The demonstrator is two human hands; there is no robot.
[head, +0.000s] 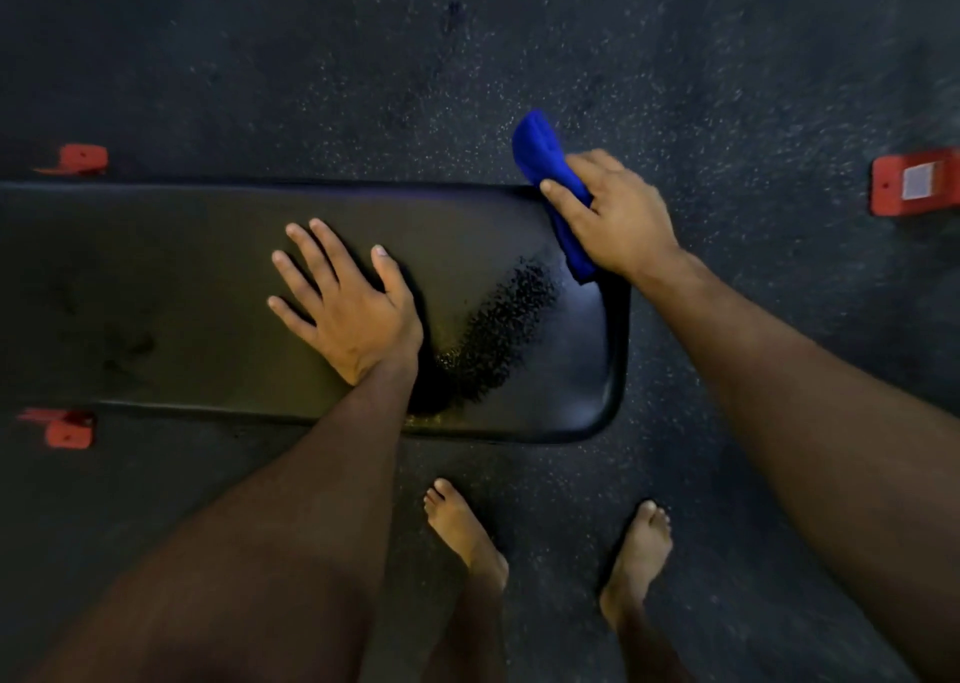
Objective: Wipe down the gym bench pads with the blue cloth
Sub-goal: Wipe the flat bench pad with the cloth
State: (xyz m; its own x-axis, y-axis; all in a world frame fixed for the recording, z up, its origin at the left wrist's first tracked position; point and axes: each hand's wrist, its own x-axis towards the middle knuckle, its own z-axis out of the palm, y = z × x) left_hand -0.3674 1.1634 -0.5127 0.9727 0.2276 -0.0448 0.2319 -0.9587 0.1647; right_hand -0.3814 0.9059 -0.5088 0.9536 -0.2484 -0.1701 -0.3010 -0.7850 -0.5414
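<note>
A black gym bench pad runs from the left edge to a rounded end at the right. My left hand lies flat on the pad's middle, fingers spread and straight. At the pad's far right corner my right hand grips a bunched blue cloth, which sticks out beyond the pad's far edge and also shows below my palm. A wet, speckled patch shines on the pad between my two hands.
Dark speckled rubber floor surrounds the bench. Red bench feet show at the left and a red foot at the right. My bare feet stand just in front of the pad.
</note>
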